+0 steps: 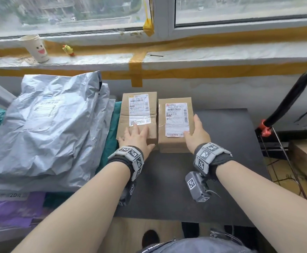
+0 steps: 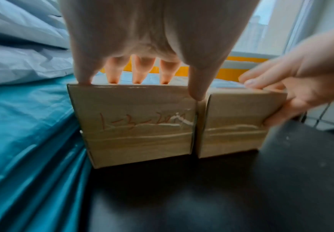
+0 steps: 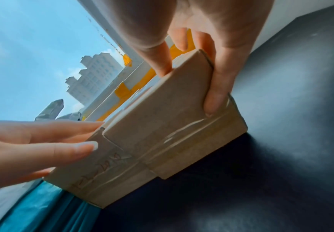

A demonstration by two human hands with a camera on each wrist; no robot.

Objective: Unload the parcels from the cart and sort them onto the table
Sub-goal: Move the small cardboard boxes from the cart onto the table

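Two brown cardboard parcels with white labels stand side by side, touching, on the black table (image 1: 222, 161). My left hand (image 1: 136, 136) lies on the near end of the left box (image 1: 138, 114), fingers straight on its top, thumb hanging down the near face at the seam. In the left wrist view, red writing shows on that box (image 2: 134, 125). My right hand (image 1: 197, 136) grips the right box (image 1: 161, 125) at its near right corner. The right wrist view shows this hand (image 3: 211, 39) with digits on the top and down the right side of the box (image 3: 172, 109).
Crumpled grey mailer bags (image 1: 48, 125) pile up on the table's left, over teal bags (image 1: 110, 136) and a purple bag (image 1: 12, 207). At the right stands a cart with a black handle (image 1: 295, 99) and more cardboard boxes (image 1: 306, 154). On the sill stands a paper cup (image 1: 36, 48).
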